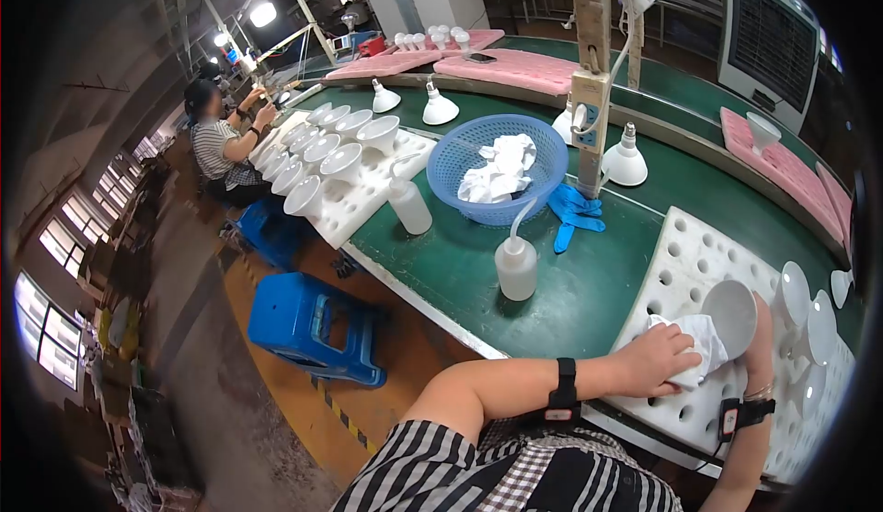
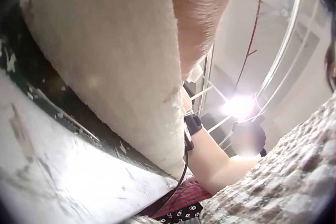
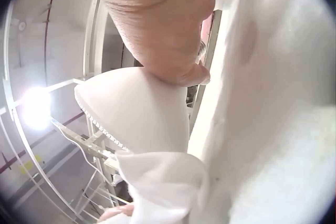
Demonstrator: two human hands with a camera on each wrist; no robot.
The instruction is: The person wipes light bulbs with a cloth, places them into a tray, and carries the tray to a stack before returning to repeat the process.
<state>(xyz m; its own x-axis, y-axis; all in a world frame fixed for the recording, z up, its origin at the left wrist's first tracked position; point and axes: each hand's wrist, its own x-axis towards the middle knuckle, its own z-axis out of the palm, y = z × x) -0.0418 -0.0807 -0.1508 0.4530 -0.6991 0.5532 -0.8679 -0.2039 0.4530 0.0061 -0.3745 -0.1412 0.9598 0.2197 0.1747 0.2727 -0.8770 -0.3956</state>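
At the right of the head view, my left hand (image 1: 655, 361) grips a white cloth (image 1: 706, 346) against a white cone-shaped lamp shade (image 1: 734, 314). My right hand (image 1: 760, 342) holds that shade from its far side, its fingers partly hidden. The right wrist view shows my right hand (image 3: 163, 24) on the shade (image 3: 136, 103), with the cloth (image 3: 165, 184) against its lower part. In the left wrist view, my left hand (image 2: 202, 22) is above a white foam board (image 2: 105, 61); its fingers are out of sight.
More shades (image 1: 817, 328) stand on the perforated board (image 1: 676, 264) at right. Two squeeze bottles, one nearer (image 1: 517, 271), a blue basket (image 1: 441, 167) of cloths and blue gloves (image 1: 575, 213) lie leftward on the green table (image 1: 441, 264). A wooden post (image 1: 589, 80) rises behind. Another person sits far left.
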